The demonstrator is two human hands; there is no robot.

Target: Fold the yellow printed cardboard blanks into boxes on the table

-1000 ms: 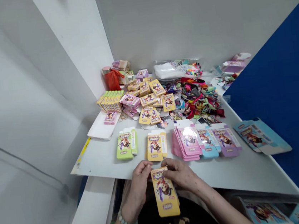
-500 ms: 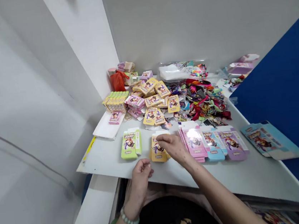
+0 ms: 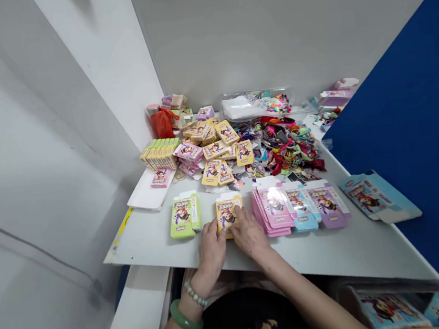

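A yellow flat carton [image 3: 226, 214] lies on the grey table between my hands. My left hand [image 3: 212, 245] is at its lower left corner, fingers closed against its edge. My right hand [image 3: 249, 233] rests on its right side, fingertips on the edge and lower face. Left of it sits a green carton stack [image 3: 184, 216]. To the right are a pink carton stack [image 3: 274, 207], a blue carton [image 3: 302, 208] and a purple carton [image 3: 327, 205].
Filled yellow and pink boxes [image 3: 212, 149] are heaped behind, beside a pile of colourful hair ties [image 3: 284, 146]. A red bag [image 3: 164, 123] stands at the back left. A large blue carton [image 3: 377, 198] lies at the right edge. A white pad [image 3: 147, 194] is on the left.
My left hand has moved up to the yellow carton's lower left. My right hand has lowered onto its right side. The view has shifted slightly to the right.
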